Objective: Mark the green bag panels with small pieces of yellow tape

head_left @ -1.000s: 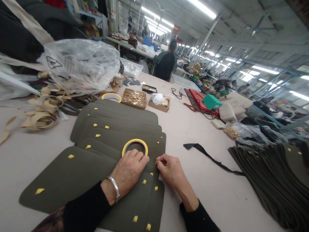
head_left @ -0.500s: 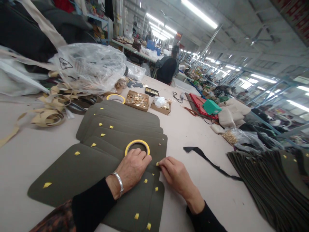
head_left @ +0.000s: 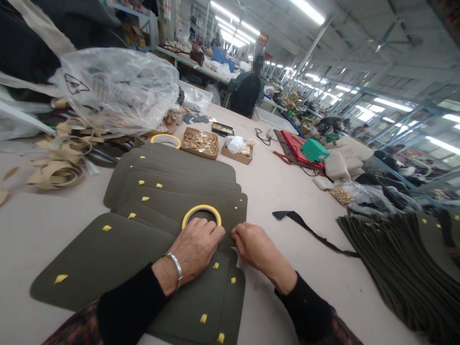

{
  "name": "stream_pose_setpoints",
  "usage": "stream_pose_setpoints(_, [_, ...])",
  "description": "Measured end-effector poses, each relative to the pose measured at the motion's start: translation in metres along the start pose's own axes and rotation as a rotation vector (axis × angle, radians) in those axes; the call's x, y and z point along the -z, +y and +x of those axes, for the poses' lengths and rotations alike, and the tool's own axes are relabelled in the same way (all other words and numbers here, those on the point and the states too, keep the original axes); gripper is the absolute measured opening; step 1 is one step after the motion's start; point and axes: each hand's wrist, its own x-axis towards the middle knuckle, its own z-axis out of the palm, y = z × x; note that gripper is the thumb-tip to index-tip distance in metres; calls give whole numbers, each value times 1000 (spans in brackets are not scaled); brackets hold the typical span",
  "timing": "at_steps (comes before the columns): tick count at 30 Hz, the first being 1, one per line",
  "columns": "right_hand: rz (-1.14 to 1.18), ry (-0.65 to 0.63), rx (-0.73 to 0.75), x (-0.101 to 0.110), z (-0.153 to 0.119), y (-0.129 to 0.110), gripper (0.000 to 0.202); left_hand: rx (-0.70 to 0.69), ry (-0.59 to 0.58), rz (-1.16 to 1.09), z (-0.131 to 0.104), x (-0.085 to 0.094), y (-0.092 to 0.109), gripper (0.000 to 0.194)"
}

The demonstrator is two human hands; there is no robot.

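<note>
Because the panels (head_left: 108, 254) overlap in steps, a sideways push could slide one across another and spoil their order; twelve o'clock points straight ahead from their middle. The left sleeve (head_left: 132, 306) lies across them and might snag a tab. The left hand (head_left: 197, 242) sits on top, fingers curled; whether it grips anything is hidden. The right hand (head_left: 253, 244), a narrow gap away at the left's three o'clock, has its fingertips pinched at the panels' edge, with anything between them out of sight; a hard tug there could drag the panel. The roll (head_left: 201, 207), its near rim behind the left knuckles, could shift if bumped. The tabs (head_left: 203, 318) look small enough to peel if brushed.

For moving, the table (head_left: 280, 182) offers most room between two and four o'clock, up to the stack (head_left: 395, 268) at three. The bag (head_left: 118, 91) at eleven and box (head_left: 200, 143) near one crowd the far edge. The strip (head_left: 309, 230) crosses the right-hand space.
</note>
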Motion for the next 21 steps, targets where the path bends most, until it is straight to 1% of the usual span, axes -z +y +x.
stream_pose_setpoints(2, [89,11,-137,-4,1,-5,19,8,-10,-21,0,2,0,21])
stream_pose_setpoints(4, [185,64,-243,-10,-1,-10,16,19,-12,-63,-1,6,-1,21])
stream_pose_setpoints(6, [270,139,-314,-16,-5,-14,14,25,11,-101,-3,10,-2,21])
stream_pose_setpoints(8, [331,189,-351,-19,-11,-17,15,12,60,-116,-3,14,-3,21])
stream_pose_setpoints(10, [392,184,-336,-16,-17,-16,16,-9,124,-95,-4,17,-3,21])
stream_pose_setpoints(12, [473,105,-260,-11,-23,-12,17,-32,182,-48,-3,17,-2,21])
stream_pose_setpoints(14, [564,29,-183,-5,-29,-7,22,-48,211,7,-3,16,-2,21])
stream_pose_setpoints(15, [613,34,-177,-3,-32,-4,24,-53,209,20,-2,14,-2,20])
stream_pose_setpoints(17, [735,139,-240,-2,-37,0,24,-54,188,-15,-3,12,-1,19])
stream_pose_setpoints(19, [877,277,-321,-3,-40,-1,22,-52,179,-127,-4,11,0,18])
stream_pose_setpoints(20, [935,325,-324,-3,-41,-2,23,-52,191,-196,-5,11,1,18])
stream_pose_setpoints(21, [971,360,-291,-3,-41,-5,23,-55,201,-257,-6,12,2,20])
